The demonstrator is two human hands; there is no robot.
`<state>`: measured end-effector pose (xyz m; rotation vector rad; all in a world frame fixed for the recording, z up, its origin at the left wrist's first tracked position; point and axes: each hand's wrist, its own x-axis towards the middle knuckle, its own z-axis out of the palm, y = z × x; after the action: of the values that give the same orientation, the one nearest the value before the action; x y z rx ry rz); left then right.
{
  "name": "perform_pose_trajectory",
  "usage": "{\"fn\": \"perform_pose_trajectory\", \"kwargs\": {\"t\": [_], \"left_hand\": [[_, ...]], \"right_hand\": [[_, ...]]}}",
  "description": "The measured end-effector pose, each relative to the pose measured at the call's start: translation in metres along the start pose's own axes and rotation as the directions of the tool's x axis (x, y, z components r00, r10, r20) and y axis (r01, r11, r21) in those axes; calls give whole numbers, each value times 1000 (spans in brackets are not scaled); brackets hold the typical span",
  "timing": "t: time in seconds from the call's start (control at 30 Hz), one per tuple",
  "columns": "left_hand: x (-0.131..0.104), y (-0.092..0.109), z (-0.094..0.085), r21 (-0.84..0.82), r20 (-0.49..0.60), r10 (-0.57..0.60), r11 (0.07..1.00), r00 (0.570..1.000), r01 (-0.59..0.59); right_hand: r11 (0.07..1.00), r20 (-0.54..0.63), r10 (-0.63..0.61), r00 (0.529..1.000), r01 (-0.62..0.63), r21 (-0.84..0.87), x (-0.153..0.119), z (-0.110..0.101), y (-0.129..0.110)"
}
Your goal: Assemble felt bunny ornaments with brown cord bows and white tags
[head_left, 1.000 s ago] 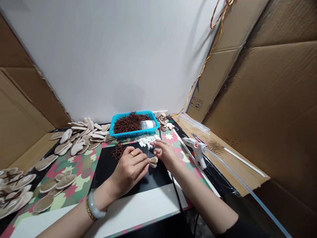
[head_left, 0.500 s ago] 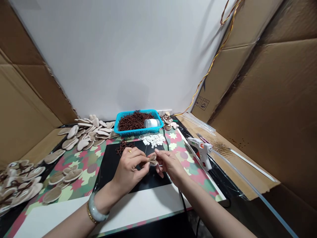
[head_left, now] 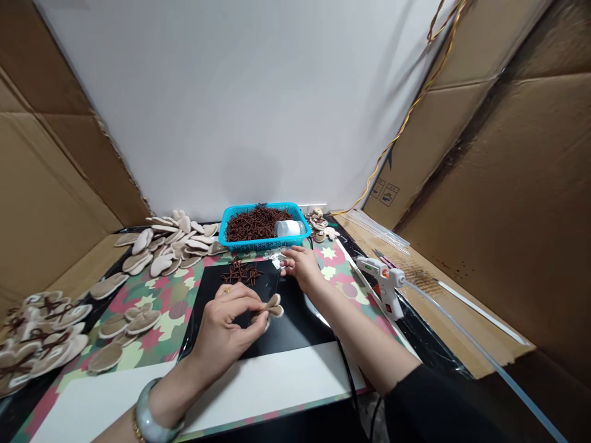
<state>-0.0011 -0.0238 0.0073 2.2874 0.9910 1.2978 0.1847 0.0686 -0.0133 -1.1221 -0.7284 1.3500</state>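
Note:
My left hand [head_left: 235,317] is closed in a pinch on a small tan fabric piece [head_left: 273,306] with pale fuzzy edges. Two rounded lobes of this piece stick out past the fingertips, over a black mat [head_left: 295,329]. Farther forward, my right hand [head_left: 302,267] reaches to a pile of small white tags [head_left: 273,254]. Its fingers are apart, and it covers much of the pile. Dark brown bows [head_left: 240,272] lie loose on the mat's far part, left of the tags.
Behind the mat stands a blue basket [head_left: 225,231] heaped with brown bows and holding a clear jar [head_left: 289,229]. Tan and cream fabric pieces [head_left: 161,264] cover the left side. A white glue gun [head_left: 385,286] rests at the right, its glue stick trailing toward me.
My right hand has left the fabric piece and moved forward to the white tags. My left hand keeps the piece, slightly nearer and to the left. The view has shifted a little.

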Motion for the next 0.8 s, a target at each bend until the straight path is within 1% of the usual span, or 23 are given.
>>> {"fn": "perform_pose_trajectory", "kwargs": {"t": [0.1, 0.2, 0.3, 0.37, 0.4, 0.43, 0.47, 0.5, 0.57, 0.6, 0.63, 0.67, 0.73, 0.77, 0.8], "left_hand": [[6, -5, -4, -14, -19, -36, 999, 999, 36], [17, -12, -4, -14, -20, -53, 999, 998, 52], [33, -20, 8, 9, 19, -25, 1000, 1000, 24], [45, -25, 22, 48, 59, 14, 999, 998, -16], [50, -28, 30, 72, 89, 39, 996, 995, -45], [54, -30, 38, 99, 127, 63, 992, 990, -76], [58, -32, 45, 129, 169, 90, 985, 981, -113], [61, -33, 52, 159, 212, 121, 975, 970, -156], [63, -35, 61, 218, 288, 179, 944, 941, -247], [64, -35, 64, 241, 319, 205, 927, 925, -289], [64, -35, 66, 257, 349, 229, 909, 909, -328], [64, -34, 67, 269, 377, 251, 892, 892, -365], [64, -32, 67, 279, 423, 286, 862, 860, -424], [64, -31, 67, 280, 437, 295, 853, 850, -440], [64, -30, 66, 278, 441, 293, 854, 848, -440]], "right_hand": [[999, 59, 46, 997, -47, 20, -2, 6, 6], [999, 80, 34, 996, -35, 16, -24, -1, 15], [999, 87, 1, 996, 3, -46, -52, -16, 26], [981, 102, -49, 994, 67, -181, -68, -26, 30], [952, 115, -87, 990, 116, -282, -75, -31, 30], [902, 133, -134, 982, 177, -393, -82, -36, 30], [829, 157, -192, 969, 246, -502, -88, -40, 28], [735, 196, -255, 947, 321, -598, -93, -44, 25], [521, 310, -351, 884, 459, -720, -101, -50, 15], [424, 377, -369, 850, 515, -745, -104, -52, 9], [344, 444, -363, 819, 561, -753, -106, -54, 1], [284, 509, -333, 794, 599, -748, -107, -55, -7], [197, 619, -220, 754, 656, -729, -107, -54, -22], [156, 656, -154, 739, 674, -722, -107, -54, -28], [112, 679, -90, 728, 685, -720, -108, -53, -32]]}}
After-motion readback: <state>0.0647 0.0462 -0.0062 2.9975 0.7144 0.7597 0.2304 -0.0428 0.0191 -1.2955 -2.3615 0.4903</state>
